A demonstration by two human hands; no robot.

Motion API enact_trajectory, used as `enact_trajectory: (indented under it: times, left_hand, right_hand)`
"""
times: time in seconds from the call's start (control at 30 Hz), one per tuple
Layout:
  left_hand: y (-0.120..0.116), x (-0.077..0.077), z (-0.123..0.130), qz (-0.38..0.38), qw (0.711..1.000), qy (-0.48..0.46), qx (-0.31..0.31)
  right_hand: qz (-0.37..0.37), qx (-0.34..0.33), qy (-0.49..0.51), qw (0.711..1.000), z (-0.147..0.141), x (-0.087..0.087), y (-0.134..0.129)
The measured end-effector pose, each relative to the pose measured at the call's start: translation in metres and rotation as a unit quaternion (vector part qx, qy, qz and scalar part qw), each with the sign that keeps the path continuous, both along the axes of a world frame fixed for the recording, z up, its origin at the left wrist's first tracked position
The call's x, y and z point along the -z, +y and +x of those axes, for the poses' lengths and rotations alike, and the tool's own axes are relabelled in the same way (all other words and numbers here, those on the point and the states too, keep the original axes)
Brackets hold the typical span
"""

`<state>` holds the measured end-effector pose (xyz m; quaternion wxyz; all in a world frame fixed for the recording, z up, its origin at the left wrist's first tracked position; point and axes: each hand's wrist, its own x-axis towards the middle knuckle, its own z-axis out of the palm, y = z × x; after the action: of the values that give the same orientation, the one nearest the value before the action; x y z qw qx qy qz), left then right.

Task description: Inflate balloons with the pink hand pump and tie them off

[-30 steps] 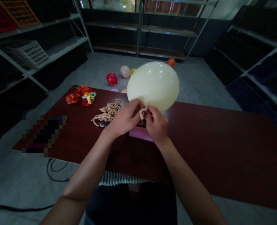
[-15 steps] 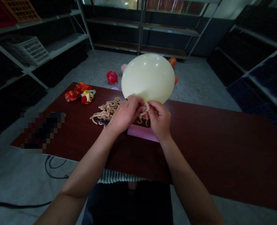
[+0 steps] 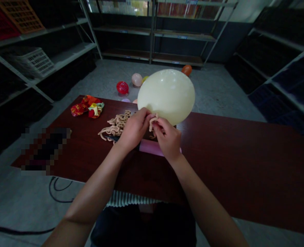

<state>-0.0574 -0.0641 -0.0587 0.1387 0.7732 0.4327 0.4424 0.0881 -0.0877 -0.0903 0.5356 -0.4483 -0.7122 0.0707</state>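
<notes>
In the head view my left hand [image 3: 135, 128] and my right hand [image 3: 169, 136] meet over the table. Both are closed, fingertips pinching a thin, curled tan strand [image 3: 154, 120] that resembles an uninflated long balloon. Right behind my fingers is a large, inflated pale yellow balloon [image 3: 168, 94]; my hands hide its lower left edge, so I cannot tell whether they grip its neck. Beside my left hand lies a pile of similar tan strands [image 3: 117, 124] with something black under it. A pink-purple cylinder [image 3: 152, 147] lies below my hands, partly covered by the right one.
Crumpled red and orange wrappers [image 3: 86, 107] lie at the table's [image 3: 231, 161] far left, with a pixelated dark object [image 3: 48, 147] nearer. On the floor beyond are a red balloon [image 3: 122, 87], a pink balloon [image 3: 136, 79] and an orange balloon [image 3: 187, 70]. Shelving surrounds the area.
My right hand has shifted left and a little lower, turning the strand's end upward. The big balloon sits slightly lower and to the right in view. My left hand stays about where it was.
</notes>
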Motion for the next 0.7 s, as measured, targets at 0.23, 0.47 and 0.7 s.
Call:
enact_trajectory:
  times: [0.23,0.47,0.7]
  left_hand:
    - [-0.002,-0.001,0.0,-0.003,1.0,0.001,-0.004]
    - [-0.002,0.0,-0.003,0.001,1.0,0.017,0.024]
    - [-0.002,0.009,-0.003,0.061,0.993,-0.065,0.081]
  right_hand:
    - [-0.047,0.003,0.064,0.997,-0.005,0.0,-0.004]
    - [-0.096,-0.025,0.109,0.989,-0.005,-0.007,-0.001]
    - [-0.244,-0.099,0.243,0.933,-0.002,-0.014,0.003]
